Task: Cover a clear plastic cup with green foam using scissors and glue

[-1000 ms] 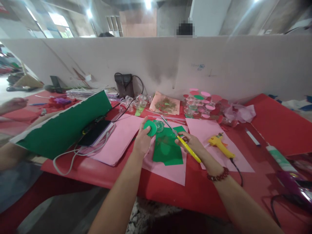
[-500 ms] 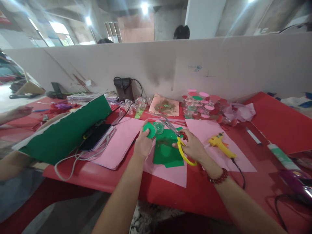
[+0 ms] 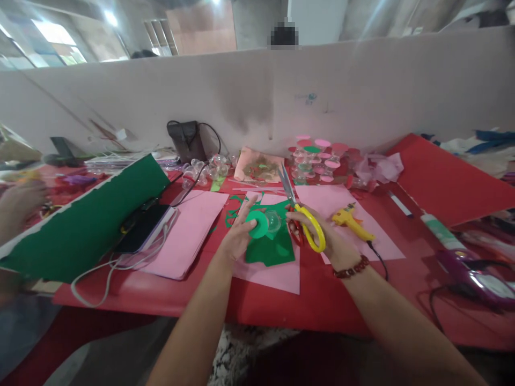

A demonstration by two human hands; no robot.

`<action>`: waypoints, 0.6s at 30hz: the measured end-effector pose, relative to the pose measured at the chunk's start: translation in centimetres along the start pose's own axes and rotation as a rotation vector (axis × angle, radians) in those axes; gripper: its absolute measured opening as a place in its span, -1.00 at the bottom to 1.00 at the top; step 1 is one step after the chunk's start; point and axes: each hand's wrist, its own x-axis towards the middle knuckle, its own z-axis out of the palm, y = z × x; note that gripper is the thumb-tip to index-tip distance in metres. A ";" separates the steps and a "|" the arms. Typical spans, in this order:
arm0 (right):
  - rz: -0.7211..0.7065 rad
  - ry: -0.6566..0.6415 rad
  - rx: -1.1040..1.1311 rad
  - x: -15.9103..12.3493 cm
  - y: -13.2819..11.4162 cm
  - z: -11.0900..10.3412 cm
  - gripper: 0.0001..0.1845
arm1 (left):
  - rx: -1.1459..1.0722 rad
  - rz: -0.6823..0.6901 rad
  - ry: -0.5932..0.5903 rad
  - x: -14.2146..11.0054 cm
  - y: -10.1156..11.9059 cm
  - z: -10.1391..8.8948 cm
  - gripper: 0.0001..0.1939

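My left hand [image 3: 238, 235] pinches a round green paper disc [image 3: 259, 225], its thumb across the disc's left edge and its forefinger stretched out. Against the disc's right side sits a clear plastic piece [image 3: 274, 220] with rounded ends; whether the two are joined I cannot tell. My right hand [image 3: 322, 230] holds scissors [image 3: 314, 236] with a yellow and a red handle loop, the blades pointing up and away. Beneath both hands lie a cut green sheet [image 3: 270, 249] and a pink sheet [image 3: 277, 279]. Curved green scraps [image 3: 233, 209] lie beyond my left hand.
A yellow glue gun [image 3: 354, 224] rests on pink paper at right. Behind stand clear plastic pieces topped with coloured discs [image 3: 317, 161]. A phone [image 3: 142, 228] with a white cable lies left, beside a green board [image 3: 92, 220]. A co-worker's hand [image 3: 24, 201] is at far left.
The scissors have turned from pointing left to pointing up and away. My left forefinger has stretched out, and the disc with the plastic piece has tilted. The view has shifted to the right.
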 end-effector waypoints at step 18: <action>-0.054 -0.103 -0.110 1.1 2.1 -0.1 -0.70 | 0.061 -0.054 -0.110 0.2 -1.1 -0.5 -0.08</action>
